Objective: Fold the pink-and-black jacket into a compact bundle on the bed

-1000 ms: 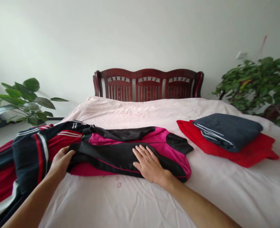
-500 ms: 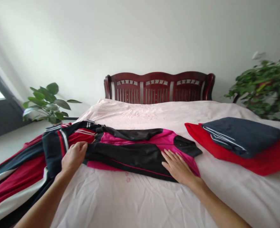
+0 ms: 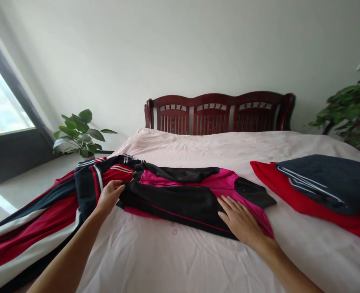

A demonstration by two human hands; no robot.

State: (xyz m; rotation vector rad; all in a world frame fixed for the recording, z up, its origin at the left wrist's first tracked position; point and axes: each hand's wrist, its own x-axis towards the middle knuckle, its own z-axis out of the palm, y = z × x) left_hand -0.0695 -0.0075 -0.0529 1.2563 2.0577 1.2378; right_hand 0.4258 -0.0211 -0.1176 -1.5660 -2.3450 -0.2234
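A black and magenta jacket (image 3: pixel 182 199) lies lengthwise across the bed, its sleeves laid along the body and its dark collar pointing right. At the jacket's left end, my left hand (image 3: pixel 109 198) is closed, with thumb and fingers pinching the black edge of a sleeve. My right hand (image 3: pixel 241 219) rests flat and open on the magenta and black cloth near the shoulder. Just left of my left hand, red, navy and white striped sportswear (image 3: pixel 60 203) is spread out, partly hidden by my forearm.
Folded navy clothing (image 3: pixel 329 181) lies on a red garment (image 3: pixel 308 209) at the right. Pinkish bed cloth (image 3: pixel 173 260) spreads beneath everything. A dark wooden headboard (image 3: pixel 219 116) stands against the wall. Leafy plants flank the bed at left (image 3: pixel 82 130) and right (image 3: pixel 350 110).
My view has turned left, so everything appears shifted right and more of the window shows. Both hands keep about the same places on the jacket.
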